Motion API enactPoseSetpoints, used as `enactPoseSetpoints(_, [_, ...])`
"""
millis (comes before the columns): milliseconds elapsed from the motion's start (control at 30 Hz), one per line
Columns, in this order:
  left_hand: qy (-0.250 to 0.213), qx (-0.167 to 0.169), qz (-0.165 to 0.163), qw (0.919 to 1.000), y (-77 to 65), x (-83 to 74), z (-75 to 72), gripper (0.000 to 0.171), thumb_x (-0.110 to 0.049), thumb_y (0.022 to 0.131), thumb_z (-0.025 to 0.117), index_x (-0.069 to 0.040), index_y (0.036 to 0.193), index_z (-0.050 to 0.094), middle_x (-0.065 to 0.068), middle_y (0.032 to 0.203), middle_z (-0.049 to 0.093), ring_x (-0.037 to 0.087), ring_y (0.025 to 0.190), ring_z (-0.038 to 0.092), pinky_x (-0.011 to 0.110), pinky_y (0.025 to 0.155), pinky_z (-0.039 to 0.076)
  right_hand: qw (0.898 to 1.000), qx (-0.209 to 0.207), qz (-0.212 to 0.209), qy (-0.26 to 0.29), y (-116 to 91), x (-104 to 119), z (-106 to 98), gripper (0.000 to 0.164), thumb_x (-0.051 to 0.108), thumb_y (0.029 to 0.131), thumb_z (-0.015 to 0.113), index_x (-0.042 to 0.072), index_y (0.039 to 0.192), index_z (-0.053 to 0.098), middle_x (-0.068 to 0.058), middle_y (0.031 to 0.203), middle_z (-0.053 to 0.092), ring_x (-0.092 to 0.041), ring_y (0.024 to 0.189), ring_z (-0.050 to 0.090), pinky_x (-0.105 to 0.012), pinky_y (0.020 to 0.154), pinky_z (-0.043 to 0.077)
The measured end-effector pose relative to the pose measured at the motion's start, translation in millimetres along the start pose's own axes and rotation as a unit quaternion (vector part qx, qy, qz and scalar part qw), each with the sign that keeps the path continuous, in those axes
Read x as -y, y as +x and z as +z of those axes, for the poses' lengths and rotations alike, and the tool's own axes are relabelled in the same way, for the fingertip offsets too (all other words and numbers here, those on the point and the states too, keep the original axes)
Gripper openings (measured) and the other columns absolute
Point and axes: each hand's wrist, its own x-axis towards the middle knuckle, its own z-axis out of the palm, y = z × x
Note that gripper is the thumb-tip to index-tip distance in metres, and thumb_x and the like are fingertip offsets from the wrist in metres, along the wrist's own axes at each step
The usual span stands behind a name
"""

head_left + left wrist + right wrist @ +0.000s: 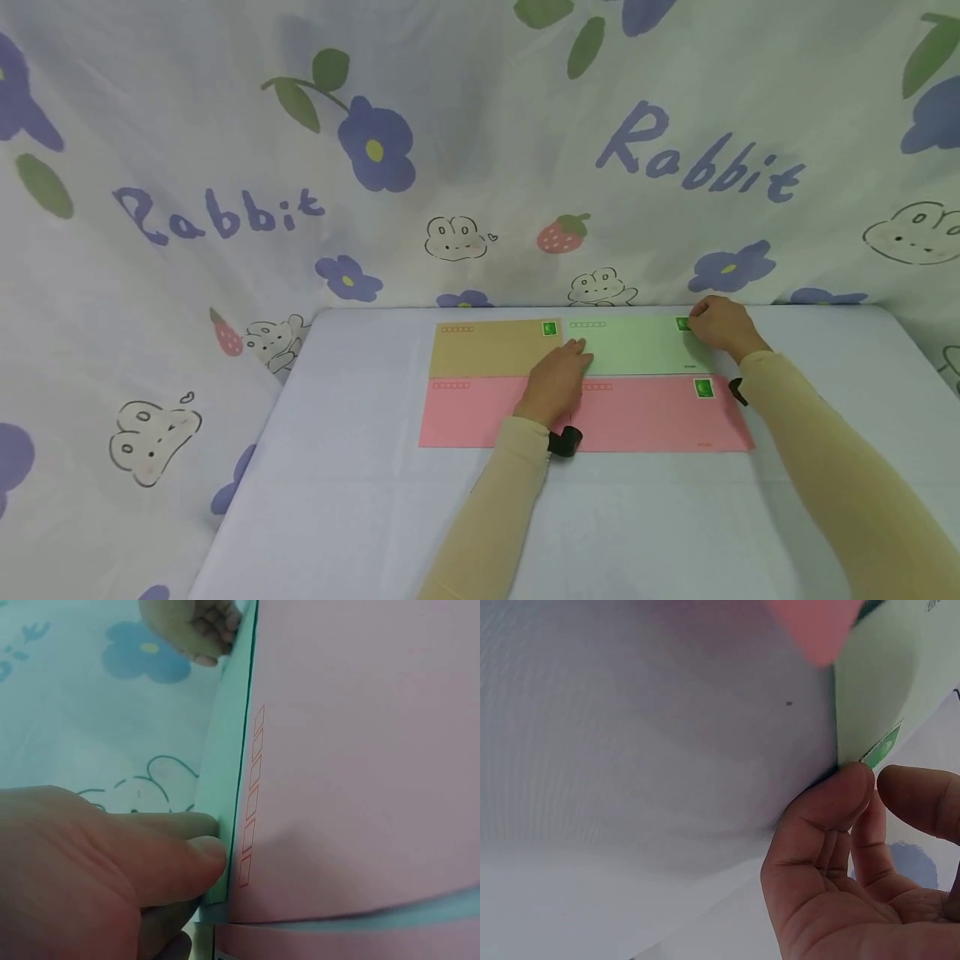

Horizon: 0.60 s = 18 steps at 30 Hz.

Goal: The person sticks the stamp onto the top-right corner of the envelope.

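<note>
A pale green envelope (637,346) lies at the back right of a block of envelopes. My left hand (557,382) rests its extended fingertips at that envelope's left edge; in the left wrist view the thumb (206,851) lies along the same edge. At the far right corner is my right hand (723,323), its fingers loosely bent beside a green stamp (682,323). The right wrist view shows a fingertip (857,776) touching the corner by the stamp (883,747), with a gap to the neighbouring digit. Part of the green envelope is hidden by the right hand.
Left of the green envelope lies a tan envelope (495,350) with a stamp (550,328). In front are two pink envelopes, left (465,417) and right (652,421); the right one bears a stamp (703,388). A white-covered table (337,500) meets a patterned curtain (480,150) behind.
</note>
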Motion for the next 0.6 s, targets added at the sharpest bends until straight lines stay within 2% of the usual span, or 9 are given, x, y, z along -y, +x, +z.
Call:
enactPoseSetpoints(367, [-0.009, 0.010, -0.007, 0.9999, 0.6, 1.5, -1.3, 0.045, -0.001, 0.088, 0.055, -0.017, 0.131, 0.054, 0.000, 0.145, 0.038, 0.014, 0.136, 0.029, 0.028, 0.112, 0.021, 1.000, -0.001, -0.019, 0.001, -5.2, 1.4, -0.1, 0.040, 0.021, 0.090, 0.038, -0.008, 0.114, 0.049, -0.029, 0.111, 0.052, -0.040, 0.096, 0.050, -0.048, 0.074, 0.045])
enactPoseSetpoints(600, [-0.020, -0.007, -0.001, 0.9998, -1.0, 1.3, -1.6, 0.044, 0.000, 0.090, 0.050, -0.017, 0.131, 0.055, 0.003, 0.144, 0.040, 0.017, 0.135, 0.030, 0.030, 0.112, 0.022, 1.000, -0.015, -0.012, 0.017, -9.5, 1.6, 2.8, 0.040, 0.023, 0.091, 0.036, -0.006, 0.115, 0.048, -0.028, 0.112, 0.053, -0.040, 0.097, 0.051, -0.048, 0.073, 0.045])
